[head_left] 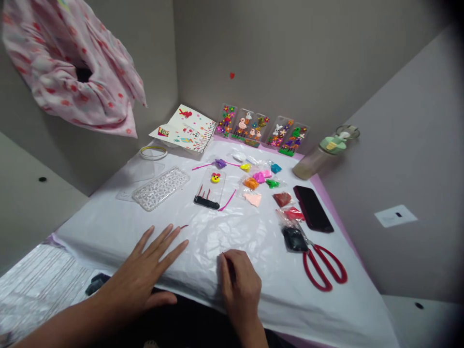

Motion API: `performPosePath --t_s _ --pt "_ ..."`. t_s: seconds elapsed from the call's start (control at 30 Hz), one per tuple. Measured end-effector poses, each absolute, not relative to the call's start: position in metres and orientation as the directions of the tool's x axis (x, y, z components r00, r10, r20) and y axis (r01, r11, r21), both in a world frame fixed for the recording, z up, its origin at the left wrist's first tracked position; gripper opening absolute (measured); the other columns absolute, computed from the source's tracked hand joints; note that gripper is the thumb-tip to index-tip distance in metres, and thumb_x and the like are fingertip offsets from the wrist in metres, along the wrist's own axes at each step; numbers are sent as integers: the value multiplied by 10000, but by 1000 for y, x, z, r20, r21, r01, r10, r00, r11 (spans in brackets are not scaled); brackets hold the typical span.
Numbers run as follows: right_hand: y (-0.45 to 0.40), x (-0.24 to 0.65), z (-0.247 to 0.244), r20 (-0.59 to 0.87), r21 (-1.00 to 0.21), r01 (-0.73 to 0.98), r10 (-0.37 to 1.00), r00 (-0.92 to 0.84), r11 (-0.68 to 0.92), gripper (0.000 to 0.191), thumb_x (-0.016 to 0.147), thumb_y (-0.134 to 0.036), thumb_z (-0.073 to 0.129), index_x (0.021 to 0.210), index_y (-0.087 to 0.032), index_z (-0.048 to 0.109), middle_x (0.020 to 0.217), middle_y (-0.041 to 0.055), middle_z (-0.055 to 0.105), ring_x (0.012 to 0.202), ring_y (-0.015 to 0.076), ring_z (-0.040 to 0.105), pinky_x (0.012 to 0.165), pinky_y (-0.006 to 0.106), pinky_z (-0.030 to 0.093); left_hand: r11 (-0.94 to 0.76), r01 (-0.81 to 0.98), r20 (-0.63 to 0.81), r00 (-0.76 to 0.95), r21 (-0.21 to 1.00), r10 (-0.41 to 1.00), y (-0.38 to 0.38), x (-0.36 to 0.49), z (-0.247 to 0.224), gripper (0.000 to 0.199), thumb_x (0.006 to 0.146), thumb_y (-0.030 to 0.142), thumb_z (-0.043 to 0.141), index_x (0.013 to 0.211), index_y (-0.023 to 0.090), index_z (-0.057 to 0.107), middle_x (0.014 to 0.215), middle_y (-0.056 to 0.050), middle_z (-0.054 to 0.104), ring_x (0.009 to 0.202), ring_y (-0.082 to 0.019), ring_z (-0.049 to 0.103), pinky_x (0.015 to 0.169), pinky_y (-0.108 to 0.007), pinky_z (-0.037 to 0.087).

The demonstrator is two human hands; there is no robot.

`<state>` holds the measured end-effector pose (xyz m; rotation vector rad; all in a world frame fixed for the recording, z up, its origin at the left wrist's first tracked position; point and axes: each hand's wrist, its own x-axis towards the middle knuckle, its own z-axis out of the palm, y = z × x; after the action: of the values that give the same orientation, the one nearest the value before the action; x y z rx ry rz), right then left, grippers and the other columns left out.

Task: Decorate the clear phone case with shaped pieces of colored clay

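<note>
My left hand [152, 266] lies with fingers spread over the white sheet near the table's front edge. Just past its fingertips is a thin dark-red clay strand [184, 226]. My right hand [241, 280] is closed in a pinch at the front edge; whatever sits between thumb and forefinger is too small to make out. Beyond both hands lies a clear phone case [217, 191] with a black clay band [206, 202], several thin brown-red upright strips and a yellow clay face [215, 178] with red on top. A pink strip [227, 200] lies beside it.
Clay packets surround an orange one [251, 182]. Right of them are a black packet [294, 239], red-handled scissors [325, 268], a phone [313, 209] and a bottle [313, 157]. A patterned clear case [161, 187] lies left; decorated cases [277, 131] lean on the back wall.
</note>
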<state>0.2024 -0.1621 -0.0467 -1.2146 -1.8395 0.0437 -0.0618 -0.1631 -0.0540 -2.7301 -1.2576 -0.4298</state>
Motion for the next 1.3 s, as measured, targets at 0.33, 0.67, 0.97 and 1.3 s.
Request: performPosePath --t_s 0.33,0.67,0.97,1.3 --pt "-163 203 -50 643 -476 718 758 -111 509 112 1029 -111 552 984 -186 622 824 44 690 754 173 668 701 267 520 -631 697 372 516 342 771 -171 -73 -43 428 1099 467 469 1475 266 504 1399 -35 699 1396 -232 537 1287 -443 176" --pt "-162 203 -48 666 -472 710 739 -102 524 126 1009 -82 551 998 -181 628 824 49 699 762 176 681 698 264 541 -494 744 184 464 451 867 -102 -62 -10 253 1018 479 601 1008 244 694 982 -27 685 966 -249 589 901 -390 389" --pt "-162 202 -47 666 -480 709 741 -89 516 146 1008 -72 542 977 -186 628 804 46 694 734 177 674 680 270 538 -468 641 46 561 608 827 -76 -58 -1 245 1045 372 509 968 231 693 959 -31 721 909 -214 650 826 -322 465" --pt "-162 202 -46 666 -494 688 740 -94 532 150 1002 -60 534 979 -181 619 789 49 686 722 178 668 664 267 538 -154 299 -14 493 942 870 -36 -30 26 350 933 396 672 1248 243 677 1008 -34 739 960 -227 765 878 -362 586"
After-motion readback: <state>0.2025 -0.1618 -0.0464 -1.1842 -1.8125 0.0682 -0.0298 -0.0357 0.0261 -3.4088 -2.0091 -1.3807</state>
